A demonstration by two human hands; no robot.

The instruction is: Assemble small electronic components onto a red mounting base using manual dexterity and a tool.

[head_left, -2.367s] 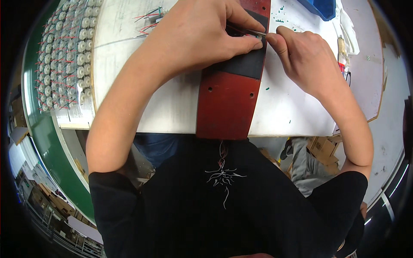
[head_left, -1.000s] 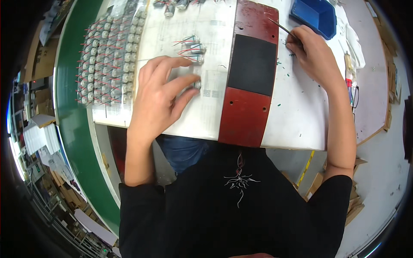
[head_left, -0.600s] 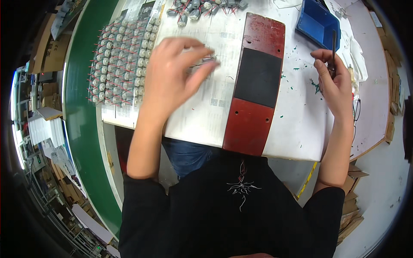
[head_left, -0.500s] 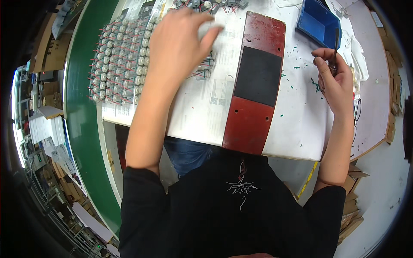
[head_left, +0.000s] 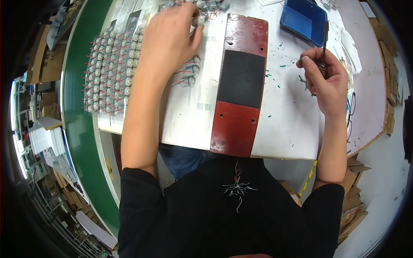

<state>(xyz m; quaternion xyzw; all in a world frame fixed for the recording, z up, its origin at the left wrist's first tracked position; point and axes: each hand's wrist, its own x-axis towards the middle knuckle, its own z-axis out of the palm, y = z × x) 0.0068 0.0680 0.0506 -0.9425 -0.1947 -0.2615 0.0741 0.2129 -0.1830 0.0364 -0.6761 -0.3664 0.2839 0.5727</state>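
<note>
My left hand (head_left: 170,41) reaches to the far side of the table, beside a heap of small grey motor-like parts (head_left: 211,5) with red wires. Its thumb and forefinger close around one small part (head_left: 200,19) with a whitish round end; the fingers partly hide it. My right hand (head_left: 325,79) is closed around a screwdriver (head_left: 325,38), its dark shaft pointing away from me. Between my hands lies a long dark red board (head_left: 236,129) with a black pad (head_left: 241,78) across its middle and several holes.
Rows of similar wired parts (head_left: 109,71) stand packed at the left, with a few loose ones (head_left: 187,80) near my left forearm. A blue bin (head_left: 303,21) sits at the far right. Green scraps (head_left: 302,79) and a white cloth (head_left: 350,51) lie near my right hand.
My left hand's thumb and forefinger have come together around a small part at the heap. My right hand still holds the screwdriver. The whole view has shifted slightly.
</note>
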